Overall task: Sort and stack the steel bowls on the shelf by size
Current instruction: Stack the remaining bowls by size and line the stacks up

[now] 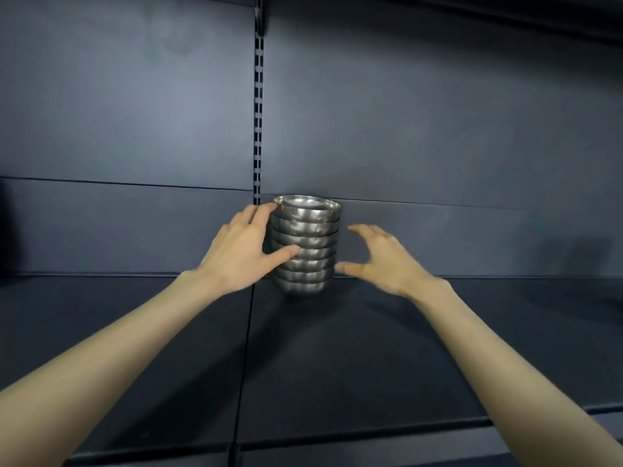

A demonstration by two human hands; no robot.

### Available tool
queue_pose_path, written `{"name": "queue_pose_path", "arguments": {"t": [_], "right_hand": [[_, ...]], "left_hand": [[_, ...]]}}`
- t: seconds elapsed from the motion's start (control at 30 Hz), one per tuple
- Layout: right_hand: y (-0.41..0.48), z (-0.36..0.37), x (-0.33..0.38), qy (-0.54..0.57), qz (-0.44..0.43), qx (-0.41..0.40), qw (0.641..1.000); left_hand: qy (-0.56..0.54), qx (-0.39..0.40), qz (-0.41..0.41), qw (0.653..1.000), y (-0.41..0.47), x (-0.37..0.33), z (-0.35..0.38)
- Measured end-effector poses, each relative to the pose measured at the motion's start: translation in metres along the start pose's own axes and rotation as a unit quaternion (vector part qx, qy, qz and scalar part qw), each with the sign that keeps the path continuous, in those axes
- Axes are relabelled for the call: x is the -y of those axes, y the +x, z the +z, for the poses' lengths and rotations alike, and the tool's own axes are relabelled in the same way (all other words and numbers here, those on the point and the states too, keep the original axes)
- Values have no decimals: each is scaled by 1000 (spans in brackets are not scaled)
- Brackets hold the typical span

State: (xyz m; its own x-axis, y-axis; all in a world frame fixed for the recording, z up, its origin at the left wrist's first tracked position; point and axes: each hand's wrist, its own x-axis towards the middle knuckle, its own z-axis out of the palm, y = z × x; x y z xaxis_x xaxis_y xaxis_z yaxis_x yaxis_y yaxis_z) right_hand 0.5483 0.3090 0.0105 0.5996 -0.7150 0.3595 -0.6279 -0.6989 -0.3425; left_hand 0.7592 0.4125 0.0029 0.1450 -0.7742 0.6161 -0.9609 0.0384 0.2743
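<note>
Bracing with left hand (pixel 242 251), fingers spread against left flank of stacked steel bowls (pixel 305 247) at rear of shelf (pixel 371 348). Probably rigid, slick, heavy as a column; best gripped low, both sides. Holding right hand (pixel 387 261) open just beside, thumb contact unclear.

This is looking like a shop aisle or stockroom: dark blue-grey metal display shelving is filling the whole view. A slotted upright (pixel 258 112) is running down between flat back panels (pixel 118 96), a wide shelf deck (pixel 371 348) with a lipped front edge (pixel 337 438) is stretching sideways, and an upper shelf (pixel 472 15) is hanging overhead. A stack of steel bowls (pixel 306 246) is standing there like stock.
</note>
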Motion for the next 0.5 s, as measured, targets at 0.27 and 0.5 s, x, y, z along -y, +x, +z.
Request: {"name": "queue_pose_path", "arguments": {"t": [0.27,0.5], "right_hand": [[37,25,-51,117,-37,66,990],[59,49,-64,227,-54,98,968]], "left_hand": [[-120,-17,-162,979,9,-9,42],[-229,-27,-217,949,24,-6,59]]}}
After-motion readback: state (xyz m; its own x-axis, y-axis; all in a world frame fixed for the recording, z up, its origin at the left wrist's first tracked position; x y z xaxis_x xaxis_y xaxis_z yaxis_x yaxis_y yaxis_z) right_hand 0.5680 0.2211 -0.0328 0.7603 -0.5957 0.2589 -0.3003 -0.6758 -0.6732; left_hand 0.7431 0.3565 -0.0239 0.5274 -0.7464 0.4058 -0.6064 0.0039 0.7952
